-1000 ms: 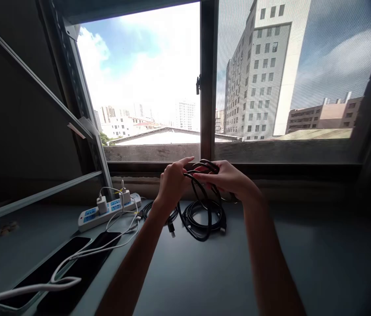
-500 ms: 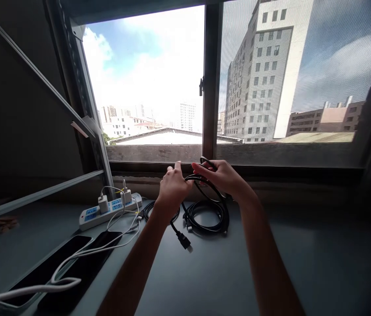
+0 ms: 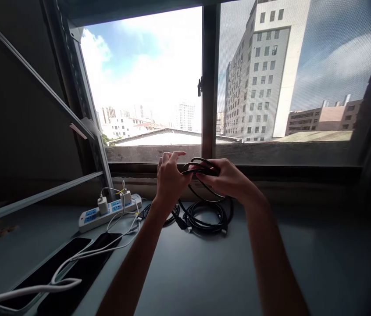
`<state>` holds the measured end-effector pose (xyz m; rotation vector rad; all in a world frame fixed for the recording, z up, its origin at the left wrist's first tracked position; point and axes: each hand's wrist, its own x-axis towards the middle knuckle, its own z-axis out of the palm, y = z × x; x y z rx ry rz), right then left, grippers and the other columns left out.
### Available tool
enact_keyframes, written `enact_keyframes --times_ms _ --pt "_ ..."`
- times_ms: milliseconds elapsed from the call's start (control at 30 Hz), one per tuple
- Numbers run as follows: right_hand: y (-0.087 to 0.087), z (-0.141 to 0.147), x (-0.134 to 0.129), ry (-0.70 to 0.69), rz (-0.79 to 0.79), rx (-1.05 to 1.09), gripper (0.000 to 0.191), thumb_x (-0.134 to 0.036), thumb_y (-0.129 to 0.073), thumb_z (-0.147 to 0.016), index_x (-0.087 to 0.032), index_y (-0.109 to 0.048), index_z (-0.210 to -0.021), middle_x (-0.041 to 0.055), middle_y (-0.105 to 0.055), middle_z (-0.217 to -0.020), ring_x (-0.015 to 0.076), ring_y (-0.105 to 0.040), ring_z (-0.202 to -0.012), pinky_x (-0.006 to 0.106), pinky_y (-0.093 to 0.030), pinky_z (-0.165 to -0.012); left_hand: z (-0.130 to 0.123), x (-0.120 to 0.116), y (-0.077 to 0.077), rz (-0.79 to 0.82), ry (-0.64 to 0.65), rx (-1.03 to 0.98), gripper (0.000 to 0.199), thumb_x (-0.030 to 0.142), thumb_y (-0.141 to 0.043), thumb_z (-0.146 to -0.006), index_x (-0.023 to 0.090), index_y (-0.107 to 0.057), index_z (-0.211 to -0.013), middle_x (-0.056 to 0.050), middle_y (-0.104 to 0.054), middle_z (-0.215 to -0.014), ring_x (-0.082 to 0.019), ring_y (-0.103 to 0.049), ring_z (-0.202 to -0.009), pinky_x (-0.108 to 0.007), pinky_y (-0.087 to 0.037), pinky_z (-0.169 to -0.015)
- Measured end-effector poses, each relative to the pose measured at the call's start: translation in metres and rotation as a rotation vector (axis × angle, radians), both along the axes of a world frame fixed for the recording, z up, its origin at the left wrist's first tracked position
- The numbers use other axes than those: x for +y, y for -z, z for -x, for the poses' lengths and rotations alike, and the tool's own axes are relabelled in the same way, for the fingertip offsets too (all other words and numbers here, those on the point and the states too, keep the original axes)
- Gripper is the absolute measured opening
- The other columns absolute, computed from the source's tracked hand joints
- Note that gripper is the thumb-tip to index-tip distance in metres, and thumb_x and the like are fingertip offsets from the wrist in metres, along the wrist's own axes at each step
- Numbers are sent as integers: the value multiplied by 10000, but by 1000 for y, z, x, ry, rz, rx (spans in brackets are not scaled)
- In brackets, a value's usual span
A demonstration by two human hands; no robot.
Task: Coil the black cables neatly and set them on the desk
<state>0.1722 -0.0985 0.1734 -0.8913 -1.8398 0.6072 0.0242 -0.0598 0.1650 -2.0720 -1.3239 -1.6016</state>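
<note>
My right hand (image 3: 228, 177) grips the black cable (image 3: 205, 213) loops just above the table (image 3: 304, 263); my left hand (image 3: 169, 180) pinches a strand, fingers half spread. The dangling plug has come back up — another turn is gathered into the coil.

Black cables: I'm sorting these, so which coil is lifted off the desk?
The black coil gripped between both hands; the other coils lie on the desk.
</note>
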Motion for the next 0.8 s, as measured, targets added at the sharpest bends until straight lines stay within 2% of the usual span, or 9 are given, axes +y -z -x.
enact_keyframes --times_ms 100,200,333,433,500,600,667,733,800 --pt "-3 -5 0 71 -128 57 162 -266 -618 -725 -116 -680 -731 -37 -445 -535 50 -366 -445 168 -284 -381 0 5 0 16 188 -60 314 254 -629 -698 186 -618 -1005 -73 -604 -960 -193 -561 -874 -338 -444 -799" --pt "-6 -9 -3 77 -201 163 141 -267 -651 -702 -134 -691 -723 -56 -414 -480 35 -313 -390 176 -251 -360 2 8 -3 74 304 -128 78 228 -592 -713 164 -626 -743 -20 -601 -725 -138 -547 -693 -273 -433 -679" --pt "-8 -7 -7 100 -247 329 118 -272 -664 -696 -154 -667 -692 -68 -422 -438 30 -284 -331 180 -202 -315 5 4 -7 151 539 -352 271 315 -576 -747 156 -575 -528 0 -556 -554 -106 -536 -572 -240 -415 -590" --pt "-7 -3 -4 117 -261 345 100 -254 -640 -714 -160 -668 -731 -75 -419 -441 40 -335 -333 185 -282 -344 5 -4 -10 311 739 -548 392 354 -588 -749 172 -480 -419 23 -472 -407 -89 -509 -426 -224 -390 -473" --pt "-6 -1 2 162 -257 323 134 -247 -607 -739 -159 -684 -806 -65 -455 -467 62 -416 -380 196 -348 -401 5 -9 -12 353 787 -670 454 339 -616 -730 182 -384 -373 54 -362 -330 -54 -382 -302 -217 -276 -353" --pt "-4 -3 9 289 -261 233 205 -243 -557 -778 -161 -691 -908 -25 -561 -559 98 -511 -506 221 -398 -502 3 -12 -13 275 796 -857 492 262 -640 -699 183 -289 -364 83 -242 -305 -20 -224 -257 -226 -132 -302" --pt "-2 -4 10 334 -238 148 233 -259 -551 -788 -176 -684 -960 -6 -614 -654 111 -533 -571 236 -406 -553 2 -13 -14 223 816 -964 499 217 -620 -699 183 -244 -374 87 -207 -311 -16 -200 -263 -225 -117 -299" --pt "-2 -5 8 317 -180 84 251 -293 -559 -790 -189 -674 -987 5 -641 -742 126 -558 -632 245 -412 -583 1 -14 -15 201 833 -1044 492 192 -592 -704 184 -218 -384 86 -194 -314 -19 -204 -267 -221 -133 -299" --pt "-2 -4 5 303 -137 57 250 -339 -572 -788 -184 -678 -954 9 -648 -750 141 -578 -667 248 -417 -596 1 -17 -16 222 849 -1087 485 184 -573 -707 183 -204 -392 83 -189 -315 -21 -211 -272 -214 -156 -301"
